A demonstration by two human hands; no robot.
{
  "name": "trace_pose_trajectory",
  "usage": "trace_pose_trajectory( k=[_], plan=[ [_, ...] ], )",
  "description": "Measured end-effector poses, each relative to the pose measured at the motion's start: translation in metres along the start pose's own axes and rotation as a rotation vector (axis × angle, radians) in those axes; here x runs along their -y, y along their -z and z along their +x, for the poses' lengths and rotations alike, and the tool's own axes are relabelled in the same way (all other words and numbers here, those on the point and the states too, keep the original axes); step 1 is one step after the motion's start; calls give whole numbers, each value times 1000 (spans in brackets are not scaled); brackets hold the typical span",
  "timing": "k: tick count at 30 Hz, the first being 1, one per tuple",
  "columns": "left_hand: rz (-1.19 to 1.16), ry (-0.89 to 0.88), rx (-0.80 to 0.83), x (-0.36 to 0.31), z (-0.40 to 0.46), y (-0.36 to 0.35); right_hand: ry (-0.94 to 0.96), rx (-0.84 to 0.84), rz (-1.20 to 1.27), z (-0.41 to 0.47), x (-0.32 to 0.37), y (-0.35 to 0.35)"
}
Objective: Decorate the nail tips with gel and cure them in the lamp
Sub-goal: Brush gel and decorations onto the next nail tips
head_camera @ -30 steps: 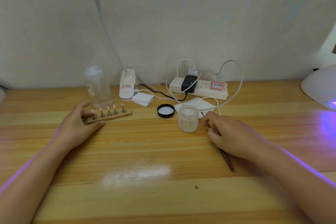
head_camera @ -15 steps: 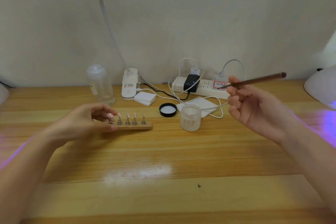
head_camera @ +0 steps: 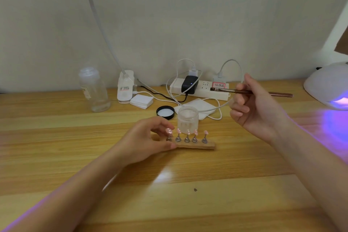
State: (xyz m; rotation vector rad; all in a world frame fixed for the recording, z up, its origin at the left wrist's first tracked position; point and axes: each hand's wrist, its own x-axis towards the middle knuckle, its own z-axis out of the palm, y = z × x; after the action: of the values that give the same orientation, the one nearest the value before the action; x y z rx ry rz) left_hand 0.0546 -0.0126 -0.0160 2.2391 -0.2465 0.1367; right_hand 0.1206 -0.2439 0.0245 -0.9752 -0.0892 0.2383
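A wooden holder strip carries several pink nail tips on small metal stands. My left hand grips the strip's left end, holding it just in front of an open frosted gel jar. My right hand is raised to the right of the jar and pinches a thin brown brush that lies level with its bristle end pointing left. The white curing lamp sits at the far right edge and casts violet light on the table.
The jar's black lid lies behind the strip. Along the wall are a clear bottle, a clip lamp base, a stack of white pads, a white wipe and a power strip with cables.
My left hand has slid the strip of nail tips rightward to in front of the jar. My right hand picked the brush up off the table and now holds it level.
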Motion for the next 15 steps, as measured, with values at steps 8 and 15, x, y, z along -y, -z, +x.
trace_pose_trajectory(
  k=[8, 15],
  plan=[
    [-33, -4, 1, -1, 7, -13, -12, -19, -183, -1, -5, -2],
    [-179, -6, -37, 5, 4, -15, 51, -88, -363, -4, -10, -7]
  ],
)
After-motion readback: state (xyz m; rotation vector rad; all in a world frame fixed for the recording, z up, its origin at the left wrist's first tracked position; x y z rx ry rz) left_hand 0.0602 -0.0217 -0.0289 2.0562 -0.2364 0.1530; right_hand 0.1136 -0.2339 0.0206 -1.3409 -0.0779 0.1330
